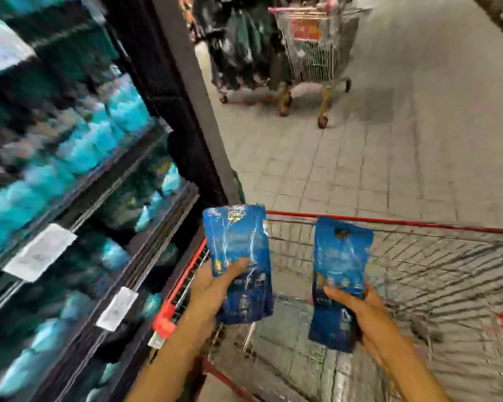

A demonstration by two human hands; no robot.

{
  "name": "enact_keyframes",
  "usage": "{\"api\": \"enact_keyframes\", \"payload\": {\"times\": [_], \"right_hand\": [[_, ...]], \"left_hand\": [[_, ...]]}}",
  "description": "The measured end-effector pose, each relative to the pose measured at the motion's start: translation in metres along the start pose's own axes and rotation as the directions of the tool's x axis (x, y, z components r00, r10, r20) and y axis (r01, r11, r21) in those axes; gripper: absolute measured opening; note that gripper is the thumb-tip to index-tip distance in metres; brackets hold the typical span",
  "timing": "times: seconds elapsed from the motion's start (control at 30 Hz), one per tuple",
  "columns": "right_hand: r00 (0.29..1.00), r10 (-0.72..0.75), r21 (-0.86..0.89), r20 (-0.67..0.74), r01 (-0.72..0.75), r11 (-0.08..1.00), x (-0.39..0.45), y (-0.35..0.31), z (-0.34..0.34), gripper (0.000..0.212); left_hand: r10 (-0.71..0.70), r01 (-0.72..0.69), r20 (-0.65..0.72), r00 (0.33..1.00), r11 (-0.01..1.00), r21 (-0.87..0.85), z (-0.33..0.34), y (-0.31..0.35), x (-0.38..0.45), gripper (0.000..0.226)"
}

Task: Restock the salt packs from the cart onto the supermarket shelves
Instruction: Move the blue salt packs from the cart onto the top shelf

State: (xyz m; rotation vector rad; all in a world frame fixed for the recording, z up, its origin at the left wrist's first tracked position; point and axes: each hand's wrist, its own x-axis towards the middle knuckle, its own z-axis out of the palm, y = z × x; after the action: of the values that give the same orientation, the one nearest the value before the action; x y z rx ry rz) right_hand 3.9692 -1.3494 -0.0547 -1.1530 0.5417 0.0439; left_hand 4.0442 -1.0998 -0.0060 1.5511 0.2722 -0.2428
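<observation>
I'm holding one blue salt pack in each hand, both lifted above the red-rimmed cart (pixel 389 221), which is sitting near me on the right. My left hand (pixel 212 288) is gripping the left salt pack (pixel 238 256) by its lower half, thumb pressing across the front w/ the fingers behind, so the pack is standing upright, label toward me; prob. so it goes onto the shelf face-out. My right hand (pixel 366 314) is pinching the right salt pack (pixel 340 274) the same way, low down, thumb on front, top edge pointing away from me. Taking two at once is halving the trips, I'm guessing.

The shelves (pixel 114 175) are running along the left, near to far, already carrying rows of pale blue packs, though blur is smearing them, so I can't tell which gap is free. White price tags (pixel 41 250) are hanging on the shelf edges. Further off, a second cart (pixel 317 47) is standing on the tiled floor (pixel 360 169).
</observation>
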Motion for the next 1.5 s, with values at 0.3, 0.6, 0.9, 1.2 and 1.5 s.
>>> {"api": "enact_keyframes", "payload": {"times": [0.3,0.6,0.9,1.2,1.5], "right_hand": [[0.862,-0.250,-0.090,0.440,0.320,0.943,-0.055,-0.075,0.168,0.039],[0.514,-0.349,0.064,0.784,0.492,0.868,-0.154,-0.106,0.360,0.035],[0.222,-0.474,0.305,0.852,0.527,0.794,-0.224,-0.148,0.492,0.049],[0.119,-0.502,0.377,0.856,0.520,0.766,-0.246,-0.179,0.605,0.034],[-0.031,-0.633,0.339,0.773,0.864,0.372,-0.232,-0.163,0.613,0.072]], "left_hand": [[0.262,-0.281,-0.404,0.876,0.960,0.012,-0.146,0.096,-0.120,0.050],[0.482,-0.528,-0.663,0.572,0.835,0.152,-0.256,0.166,-0.248,0.034],[0.687,-0.684,-0.692,0.219,0.614,0.393,-0.310,0.261,-0.305,0.026],[0.662,-0.613,-0.748,0.052,0.612,0.499,-0.367,0.317,-0.280,0.017],[0.741,-0.283,-0.671,0.021,0.648,0.707,-0.378,0.299,-0.268,0.052]]}}
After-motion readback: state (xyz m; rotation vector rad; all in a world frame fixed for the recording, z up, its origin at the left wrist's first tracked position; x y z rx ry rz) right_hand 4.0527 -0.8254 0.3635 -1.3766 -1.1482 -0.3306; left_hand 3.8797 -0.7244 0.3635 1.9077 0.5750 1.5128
